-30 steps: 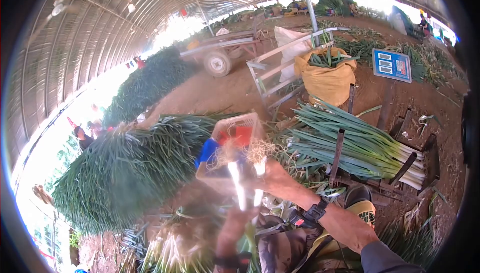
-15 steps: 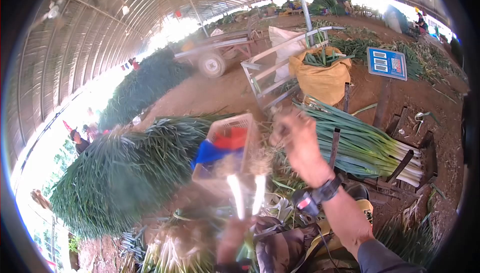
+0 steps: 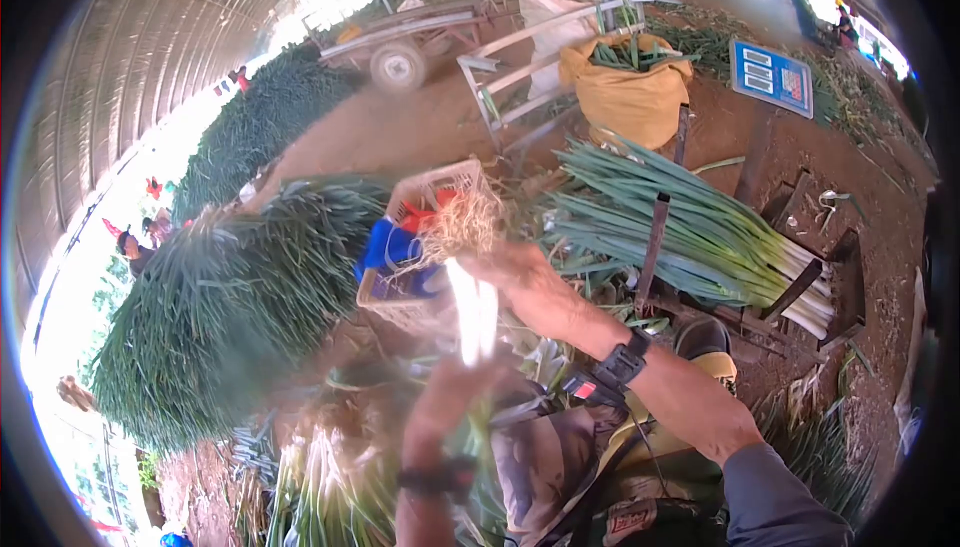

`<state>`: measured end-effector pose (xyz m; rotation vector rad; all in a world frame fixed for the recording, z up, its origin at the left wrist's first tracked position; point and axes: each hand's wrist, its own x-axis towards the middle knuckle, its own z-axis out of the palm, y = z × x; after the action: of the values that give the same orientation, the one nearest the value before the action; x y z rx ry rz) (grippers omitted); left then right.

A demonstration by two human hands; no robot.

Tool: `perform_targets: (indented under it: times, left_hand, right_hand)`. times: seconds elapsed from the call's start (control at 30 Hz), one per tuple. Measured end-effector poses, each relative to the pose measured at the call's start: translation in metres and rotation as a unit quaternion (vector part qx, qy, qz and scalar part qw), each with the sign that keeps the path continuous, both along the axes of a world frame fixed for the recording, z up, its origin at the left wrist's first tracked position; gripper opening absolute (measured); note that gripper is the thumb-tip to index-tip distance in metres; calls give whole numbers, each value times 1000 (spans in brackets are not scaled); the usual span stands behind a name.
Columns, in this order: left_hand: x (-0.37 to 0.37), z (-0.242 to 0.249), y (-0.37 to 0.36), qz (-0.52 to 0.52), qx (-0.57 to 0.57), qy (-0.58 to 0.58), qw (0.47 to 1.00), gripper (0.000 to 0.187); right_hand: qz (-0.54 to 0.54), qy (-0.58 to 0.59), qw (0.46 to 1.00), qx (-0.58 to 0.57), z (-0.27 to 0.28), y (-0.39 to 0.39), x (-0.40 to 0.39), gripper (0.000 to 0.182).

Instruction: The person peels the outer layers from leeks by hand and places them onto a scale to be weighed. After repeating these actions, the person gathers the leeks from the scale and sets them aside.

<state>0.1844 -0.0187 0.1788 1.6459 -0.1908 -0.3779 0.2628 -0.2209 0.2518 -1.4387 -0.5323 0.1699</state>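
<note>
A few green onions (image 3: pixel 475 312) stand with their bright white stems upright and their shaggy tan roots (image 3: pixel 465 222) on top. My left hand (image 3: pixel 462 379), smeared by motion, is closed around the lower stems. At the root end, my right hand (image 3: pixel 515 275) has its fingers curled against the stem tops. Behind the roots sits a pale plastic crate (image 3: pixel 385 292) with blue cloth (image 3: pixel 390 247) and something red inside. Below my left hand lies a heap of loose green onions (image 3: pixel 325 472), partly blurred.
To the right, a metal rack (image 3: pixel 650 247) cradles a thick bundle of trimmed green onions (image 3: pixel 690 232). A yellow sack (image 3: pixel 630 97), a blue digital scale (image 3: pixel 770 79) and a cart (image 3: pixel 400 67) stand beyond. On the left rises a large green onion pile (image 3: pixel 230 307); people (image 3: pixel 135 247) are behind it.
My right hand has come down and left onto the root end. The stems, apart before, are now close together. My left hand has risen slightly, and the whole view has tilted downward.
</note>
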Motion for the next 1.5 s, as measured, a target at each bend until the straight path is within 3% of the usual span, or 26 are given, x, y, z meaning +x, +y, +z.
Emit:
perform_targets:
  times: [0.03, 0.13, 0.17, 0.23, 0.33, 0.43, 0.53, 0.57, 0.67, 0.73, 0.8, 0.83, 0.93, 0.97, 1.03, 1.13, 1.23, 1.3, 1.37, 1.5]
  left_hand:
    - [1, 2, 1, -10, 21, -2, 1000, 31]
    - [9, 7, 13, -51, 38, 2, 998, 31]
    - [13, 8, 17, -69, 50, -6, 996, 31]
    - [17, 7, 14, -78, 38, -49, 995, 31]
    - [7, 6, 12, -27, -32, -16, 999, 34]
    - [-16, -10, 13, 45, 176, -12, 983, 34]
    - [-32, -23, 22, 77, 187, 1, 979, 32]
    - [-34, -23, 25, 68, 215, -46, 973, 27]
    - [-23, -22, 43, 19, 219, -3, 976, 26]
    - [-16, -5, 46, 53, 239, 28, 969, 24]
    - [-6, 27, 42, 66, 260, 45, 962, 24]
    - [2, 23, 53, 67, 291, 23, 954, 23]
    - [23, 32, 61, 76, 262, -12, 962, 22]
    - [32, 39, 59, 74, 292, 18, 953, 21]
    - [41, 48, 52, 64, 241, -17, 968, 20]
    - [67, 46, 37, 19, 238, -88, 967, 20]
    - [81, 68, -8, -27, 308, -175, 935, 30]
    - [94, 72, -32, -68, 360, -202, 908, 33]
    - [103, 86, -57, -108, 402, -214, 884, 43]
    - [124, 89, -75, -113, 434, -291, 845, 23]
  right_hand:
    - [0, 67, 994, 86, -14, 11, 5, 48]
    - [51, 114, 964, 233, -11, 21, 3, 37]
    - [40, 104, 966, 232, -12, 23, 4, 30]
    - [14, 71, 971, 228, -11, 29, 7, 31]
    - [-11, 81, 964, 255, 12, 34, 5, 32]
    - [-33, 85, 952, 293, 44, 22, 13, 36]
    - [-38, 73, 947, 309, 45, 8, 33, 38]
    - [-36, 69, 947, 312, 42, 3, 37, 39]
    - [-9, 87, 960, 267, 35, -16, 41, 52]
    - [-54, -3, 991, 120, 24, -38, 40, 68]
    - [-97, -94, 990, -35, 14, -59, 39, 86]
    - [-143, -131, 975, -107, 11, -63, 34, 80]
    - [-123, -212, 954, -170, 10, -80, 20, 68]
    - [-143, -274, 926, -216, 11, -84, 15, 63]
    - [-183, -390, 848, -308, 15, -91, 7, 54]
    - [-228, -609, 690, -318, 4, -84, 21, 55]
    - [-200, -677, 513, -488, 32, -96, 12, 65]
    - [-201, -666, 461, -551, 30, -108, 22, 66]
    - [-218, -644, 434, -591, 23, -123, 33, 59]
    - [-243, -629, 518, -526, 37, -158, 39, 52]
